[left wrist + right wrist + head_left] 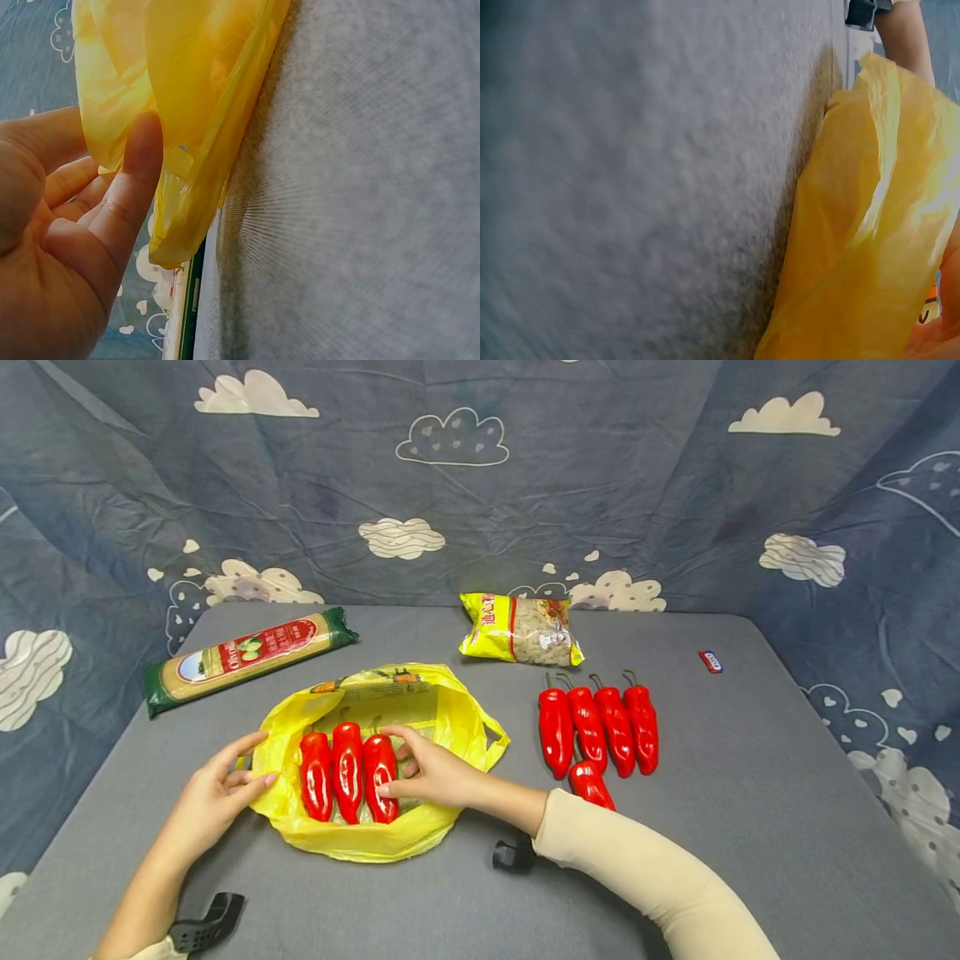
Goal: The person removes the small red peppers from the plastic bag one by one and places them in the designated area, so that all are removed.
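Note:
A yellow plastic bag (465,718) lies with its mouth wide on the grey table, and three red peppers (347,772) sit side by side inside it. At the bag's left rim, my left hand (213,806) pinches the plastic; the left wrist view shows the thumb (142,150) on one side and the other fingers behind. My right hand (435,770) reaches into the bag and grips the rightmost pepper (381,768) there, thumb on its front. In the right wrist view the bag (862,225) hides most of that hand.
Several red peppers (618,731) stand in a row to the right, with one more pepper (591,785) in front. Behind the bag lie a long spaghetti pack (251,653) and a yellow pasta bag (521,629). A small blue-and-red packet (710,662) is at far right.

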Tool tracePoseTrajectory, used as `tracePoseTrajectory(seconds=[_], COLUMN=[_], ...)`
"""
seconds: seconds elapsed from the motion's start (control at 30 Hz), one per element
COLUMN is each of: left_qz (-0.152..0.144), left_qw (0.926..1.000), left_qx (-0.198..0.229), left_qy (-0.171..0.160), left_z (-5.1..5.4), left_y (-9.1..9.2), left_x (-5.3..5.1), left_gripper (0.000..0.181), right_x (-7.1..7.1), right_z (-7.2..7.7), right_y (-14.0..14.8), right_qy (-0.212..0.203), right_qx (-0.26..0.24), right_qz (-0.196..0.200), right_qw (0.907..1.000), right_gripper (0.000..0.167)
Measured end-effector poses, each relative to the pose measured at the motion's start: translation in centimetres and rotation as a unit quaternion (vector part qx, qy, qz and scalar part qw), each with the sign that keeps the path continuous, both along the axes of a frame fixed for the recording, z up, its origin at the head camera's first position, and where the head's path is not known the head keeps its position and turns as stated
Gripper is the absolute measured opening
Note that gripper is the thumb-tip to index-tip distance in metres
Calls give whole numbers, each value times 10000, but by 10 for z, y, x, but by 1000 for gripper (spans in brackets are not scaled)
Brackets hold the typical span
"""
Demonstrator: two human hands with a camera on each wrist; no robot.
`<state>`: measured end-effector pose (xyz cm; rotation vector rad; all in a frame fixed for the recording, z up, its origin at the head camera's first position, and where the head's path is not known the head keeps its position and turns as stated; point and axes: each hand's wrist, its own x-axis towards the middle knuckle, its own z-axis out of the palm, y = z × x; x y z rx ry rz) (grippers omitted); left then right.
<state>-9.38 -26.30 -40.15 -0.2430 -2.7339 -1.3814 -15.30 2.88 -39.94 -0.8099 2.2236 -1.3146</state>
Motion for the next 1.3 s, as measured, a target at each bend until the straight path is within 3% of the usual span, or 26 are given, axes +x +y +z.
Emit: tracePoseTrajectory(seconds=[0.2,0.47,0.6,0.73,0.83,1.1,1.3], left_qz=[21,10,-10,-41,-57,-39,-75], left_qw=[10000,10000,10000,9999,9999,9999,9998], left_qx=[-44,-8,29,120,161,136,190], left_qy=[-31,-16,-10,13,5,-46,-24], left_z=[0,0,-1,-2,-1,-1,-2], left_y=[-1,-1,-1,-1,0,-1,-1], left_x=[-1,0,0,0,0,-1,-1], left_gripper=[59,59,59,59,59,59,59], right_x=[-6,-10,-11,-9,-8,-7,-8], right_z=[-1,2,5,9,11,10,10], right_y=[-5,-14,-16,-17,-18,-16,-10], right_qy=[-251,-275,-900,-1789,-2100,-2080,-2196], right_qx=[57,478,484,100,-42,169,-230], right_qz=[29,38,-54,-215,-272,-169,-108], right_qw=[9997,9985,9947,9836,9773,9778,9753], right_gripper=[75,79,79,77,76,77,76])
